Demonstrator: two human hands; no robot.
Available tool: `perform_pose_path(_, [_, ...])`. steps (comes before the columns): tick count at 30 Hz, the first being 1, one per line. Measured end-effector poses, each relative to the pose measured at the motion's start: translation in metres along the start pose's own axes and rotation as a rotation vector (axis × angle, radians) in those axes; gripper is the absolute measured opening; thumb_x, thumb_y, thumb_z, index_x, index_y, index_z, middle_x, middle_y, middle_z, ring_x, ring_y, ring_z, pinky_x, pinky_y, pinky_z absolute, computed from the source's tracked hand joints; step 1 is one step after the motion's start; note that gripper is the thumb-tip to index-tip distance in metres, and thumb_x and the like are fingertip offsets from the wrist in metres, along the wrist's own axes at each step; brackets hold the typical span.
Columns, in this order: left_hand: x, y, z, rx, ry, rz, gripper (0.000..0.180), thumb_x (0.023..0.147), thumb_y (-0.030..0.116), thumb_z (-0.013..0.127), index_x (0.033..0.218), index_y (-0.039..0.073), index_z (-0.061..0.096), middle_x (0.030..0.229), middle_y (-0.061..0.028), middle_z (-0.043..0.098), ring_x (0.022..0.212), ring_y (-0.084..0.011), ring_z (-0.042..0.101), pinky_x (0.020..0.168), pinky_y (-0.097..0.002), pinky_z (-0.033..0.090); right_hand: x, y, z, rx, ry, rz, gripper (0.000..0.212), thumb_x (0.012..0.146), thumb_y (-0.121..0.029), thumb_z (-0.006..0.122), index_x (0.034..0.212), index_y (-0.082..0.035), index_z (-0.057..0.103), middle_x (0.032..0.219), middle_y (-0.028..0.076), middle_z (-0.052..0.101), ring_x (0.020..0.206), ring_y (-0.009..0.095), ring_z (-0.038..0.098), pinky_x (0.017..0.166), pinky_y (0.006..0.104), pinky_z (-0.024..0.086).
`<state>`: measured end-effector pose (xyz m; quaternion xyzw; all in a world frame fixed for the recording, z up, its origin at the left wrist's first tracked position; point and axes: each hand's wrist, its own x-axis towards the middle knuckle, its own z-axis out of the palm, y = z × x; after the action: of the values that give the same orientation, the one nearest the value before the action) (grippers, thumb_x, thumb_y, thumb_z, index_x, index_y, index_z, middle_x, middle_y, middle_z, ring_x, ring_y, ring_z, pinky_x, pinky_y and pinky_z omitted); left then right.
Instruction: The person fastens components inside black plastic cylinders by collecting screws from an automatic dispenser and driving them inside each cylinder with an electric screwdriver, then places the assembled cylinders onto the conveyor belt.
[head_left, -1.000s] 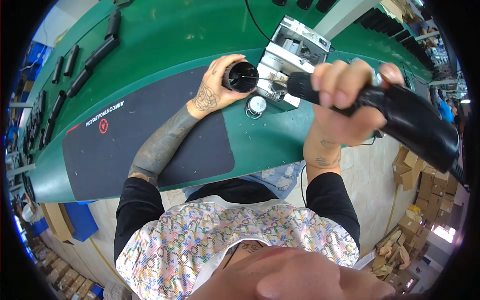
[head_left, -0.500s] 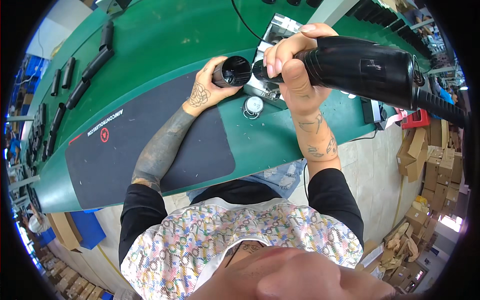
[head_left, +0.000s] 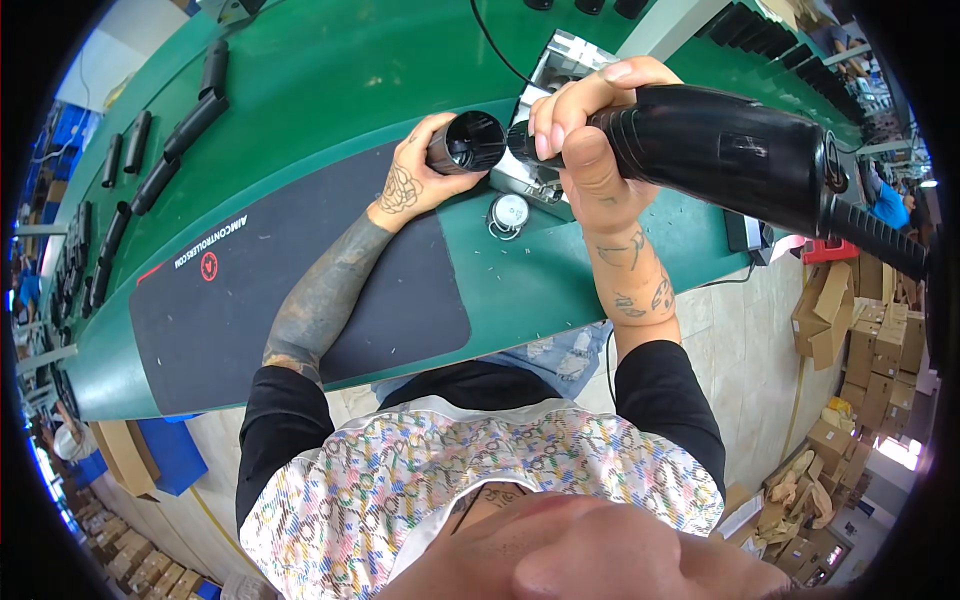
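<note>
My left hand [head_left: 420, 175] grips a short black hollow tube [head_left: 468, 142] over the green bench [head_left: 330, 80], its open end facing me. My right hand [head_left: 585, 135] is wrapped around the front of a large black power tool [head_left: 730, 150], whose nose points into the side of the tube. The tool's ribbed handle [head_left: 875, 240] runs off to the right. Both hands hover just above a metal fixture [head_left: 555, 65] on the bench.
A small round silver disc [head_left: 509, 213] lies on the bench below the hands. A dark rubber mat [head_left: 290, 290] covers the bench's near left. Several black tubes [head_left: 195, 120] lie along the far left. Cardboard boxes [head_left: 850, 320] are stacked on the floor at right.
My right hand has lifted and swung the power tool leftward, bringing its nose against the tube. My left hand has kept holding the tube over the fixture.
</note>
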<state>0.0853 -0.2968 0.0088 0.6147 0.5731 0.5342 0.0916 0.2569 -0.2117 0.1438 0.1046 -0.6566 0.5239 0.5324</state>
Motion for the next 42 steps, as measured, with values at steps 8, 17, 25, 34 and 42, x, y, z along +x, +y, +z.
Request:
perform_pose_path(8, [-0.003, -0.001, 0.004, -0.037, 0.018, -0.032, 0.070, 0.059, 0.008, 0.086, 0.121, 0.005, 0.054, 0.112, -0.0093, 0.064, 0.095, -0.0241, 0.065, 0.086, -0.0323, 0.052, 0.001, 0.006, -0.003, -0.006, -0.021, -0.027, 0.043, 0.089, -0.019, 0.072, 0.119, -0.011, 0.042, 0.068, 0.006, 0.054, 0.057, 0.015, 0.051, 0.055, 0.0254, 0.043])
perform_pose_path(17, [-0.001, 0.004, 0.011, -0.032, -0.035, -0.046, 0.070, 0.062, 0.008, 0.083, 0.124, 0.006, 0.051, 0.116, -0.0099, 0.061, 0.098, -0.0245, 0.063, 0.087, -0.0324, 0.051, 0.005, 0.001, -0.017, 0.033, -0.019, 0.010, 0.041, 0.092, -0.018, 0.066, 0.123, -0.012, 0.041, 0.071, 0.006, 0.056, 0.059, 0.016, 0.052, 0.060, 0.0284, 0.045])
perform_pose_path(25, [-0.009, -0.026, 0.001, -0.080, 0.165, -0.010, 0.065, 0.068, 0.008, 0.079, 0.126, 0.004, 0.049, 0.124, -0.0122, 0.054, 0.106, -0.0272, 0.059, 0.094, -0.0351, 0.047, 0.003, -0.046, -0.045, 0.398, -0.019, -0.090, 0.042, 0.096, -0.039, 0.059, 0.130, -0.019, 0.046, 0.080, 0.001, 0.056, 0.069, 0.015, 0.055, 0.070, 0.0326, 0.042])
perform_pose_path(34, [-0.005, -0.034, 0.002, 0.067, 0.045, 0.065, 0.064, 0.065, 0.001, 0.075, 0.124, 0.006, 0.049, 0.123, -0.0109, 0.054, 0.107, -0.0267, 0.059, 0.097, -0.0345, 0.045, 0.010, -0.035, -0.038, -0.119, -0.019, 0.218, 0.044, 0.097, -0.029, 0.059, 0.132, -0.010, 0.041, 0.077, 0.004, 0.053, 0.063, 0.014, 0.050, 0.061, 0.0279, 0.038])
perform_pose_path(42, [-0.007, -0.037, 0.000, -0.064, 0.043, -0.003, 0.064, 0.059, 0.003, 0.079, 0.118, 0.010, 0.054, 0.113, -0.0065, 0.058, 0.101, -0.0244, 0.060, 0.091, -0.0337, 0.047, 0.010, -0.041, -0.040, 0.644, -0.039, 0.342, 0.050, 0.095, -0.036, 0.060, 0.131, -0.006, 0.042, 0.079, 0.001, 0.054, 0.065, 0.011, 0.052, 0.064, 0.0274, 0.040])
